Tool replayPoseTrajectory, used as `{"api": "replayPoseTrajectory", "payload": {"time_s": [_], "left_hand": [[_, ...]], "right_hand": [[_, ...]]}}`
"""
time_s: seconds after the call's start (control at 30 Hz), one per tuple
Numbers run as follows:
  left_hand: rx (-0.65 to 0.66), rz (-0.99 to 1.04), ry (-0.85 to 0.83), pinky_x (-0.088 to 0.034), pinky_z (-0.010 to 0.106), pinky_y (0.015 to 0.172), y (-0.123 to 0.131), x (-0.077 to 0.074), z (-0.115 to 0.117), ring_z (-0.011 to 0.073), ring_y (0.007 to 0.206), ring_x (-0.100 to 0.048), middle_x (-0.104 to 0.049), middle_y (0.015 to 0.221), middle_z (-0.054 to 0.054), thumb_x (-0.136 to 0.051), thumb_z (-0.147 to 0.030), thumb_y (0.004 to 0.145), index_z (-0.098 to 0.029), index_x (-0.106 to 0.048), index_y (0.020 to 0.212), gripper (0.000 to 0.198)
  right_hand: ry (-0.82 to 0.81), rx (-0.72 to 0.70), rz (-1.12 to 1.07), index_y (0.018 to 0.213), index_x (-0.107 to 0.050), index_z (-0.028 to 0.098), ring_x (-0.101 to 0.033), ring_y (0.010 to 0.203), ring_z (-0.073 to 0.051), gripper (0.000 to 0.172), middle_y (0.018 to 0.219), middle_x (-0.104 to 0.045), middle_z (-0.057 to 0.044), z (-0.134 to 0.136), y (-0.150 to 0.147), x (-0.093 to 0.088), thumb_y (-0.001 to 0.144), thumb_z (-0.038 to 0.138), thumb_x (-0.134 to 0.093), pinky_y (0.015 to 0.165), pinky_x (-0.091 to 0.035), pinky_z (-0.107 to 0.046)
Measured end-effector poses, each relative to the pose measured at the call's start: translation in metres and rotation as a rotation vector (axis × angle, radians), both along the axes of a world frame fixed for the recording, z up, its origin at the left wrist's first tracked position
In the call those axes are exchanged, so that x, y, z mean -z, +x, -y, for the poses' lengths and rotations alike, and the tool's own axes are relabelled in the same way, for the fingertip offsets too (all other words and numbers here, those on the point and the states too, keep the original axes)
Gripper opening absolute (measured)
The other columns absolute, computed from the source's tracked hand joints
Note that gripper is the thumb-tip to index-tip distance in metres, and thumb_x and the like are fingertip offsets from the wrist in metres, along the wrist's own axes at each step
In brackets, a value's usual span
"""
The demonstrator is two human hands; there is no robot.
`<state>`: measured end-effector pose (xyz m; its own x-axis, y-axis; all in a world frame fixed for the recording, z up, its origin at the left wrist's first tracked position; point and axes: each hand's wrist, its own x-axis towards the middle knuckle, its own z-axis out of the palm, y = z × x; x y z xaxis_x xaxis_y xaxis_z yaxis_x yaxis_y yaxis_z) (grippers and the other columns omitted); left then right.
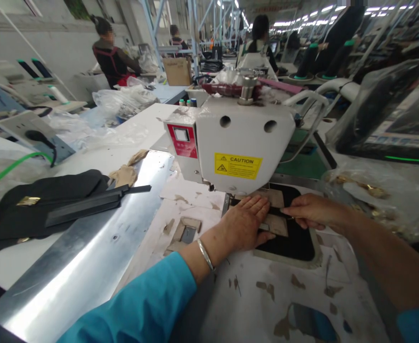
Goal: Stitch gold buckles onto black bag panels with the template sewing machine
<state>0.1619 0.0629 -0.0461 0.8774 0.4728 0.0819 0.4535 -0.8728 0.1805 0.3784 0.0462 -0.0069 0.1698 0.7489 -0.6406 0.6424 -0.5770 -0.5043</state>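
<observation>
My left hand [247, 221] lies flat, fingers stretched, on a black panel [302, 245] with rounded corners. That panel rests in a pale template frame, below the white head of a sewing machine [245, 138]. Tan strips [279, 225] sit on the black material beside my fingers. At the panel's right side my right hand [309, 211] is closed in a pinch, its fingertips near the strips. Something thin and gold-coloured shows at those fingers, too small to name. The needle area is partly hidden behind the head and my left hand.
Black bag pieces [63, 200] with gold fittings and black straps lie left, beside a shiny metal plate [124, 228]. At right are a plastic bag [370, 190] of gold parts and a plastic-covered screen [391, 114]. Several people work behind the machine.
</observation>
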Motion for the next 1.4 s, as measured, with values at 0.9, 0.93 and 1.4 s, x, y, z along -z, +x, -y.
{"api": "replayPoseTrajectory", "payload": {"time_s": [0.9, 0.93, 1.4], "left_hand": [[-0.110, 0.012, 0.041, -0.020, 0.039, 0.123, -0.004, 0.009, 0.003, 0.0274, 0.149, -0.027, -0.030, 0.159, 0.015, -0.038, -0.060, 0.100, -0.003, -0.034, 0.151, 0.077], [-0.111, 0.000, 0.030, -0.020, 0.040, 0.123, -0.008, 0.008, 0.002, 0.0280, 0.148, -0.027, -0.030, 0.159, 0.015, -0.039, -0.059, 0.100, -0.003, -0.033, 0.151, 0.076], [-0.060, -0.052, 0.017, -0.018, 0.039, 0.124, 0.031, 0.004, 0.019, 0.0278, 0.151, -0.020, -0.025, 0.161, 0.017, -0.037, -0.060, 0.100, 0.001, -0.028, 0.152, 0.080]], "right_hand": [[0.079, 0.151, -0.050, 0.067, -0.048, 0.020, -0.033, 0.032, -0.004, 0.027, 0.047, -0.053, 0.003, 0.010, -0.005, 0.004, 0.092, 0.025, -0.053, 0.034, -0.023, -0.018], [0.076, 0.148, -0.051, 0.067, -0.048, 0.020, -0.033, 0.032, -0.004, 0.027, 0.047, -0.053, 0.003, 0.010, -0.005, 0.004, 0.093, 0.025, -0.053, 0.034, -0.023, -0.018], [0.185, 0.168, -0.034, 0.069, -0.049, 0.020, -0.034, 0.034, -0.005, 0.023, 0.046, -0.052, 0.004, 0.017, -0.007, 0.010, 0.092, 0.026, -0.050, 0.035, -0.023, -0.017]]}}
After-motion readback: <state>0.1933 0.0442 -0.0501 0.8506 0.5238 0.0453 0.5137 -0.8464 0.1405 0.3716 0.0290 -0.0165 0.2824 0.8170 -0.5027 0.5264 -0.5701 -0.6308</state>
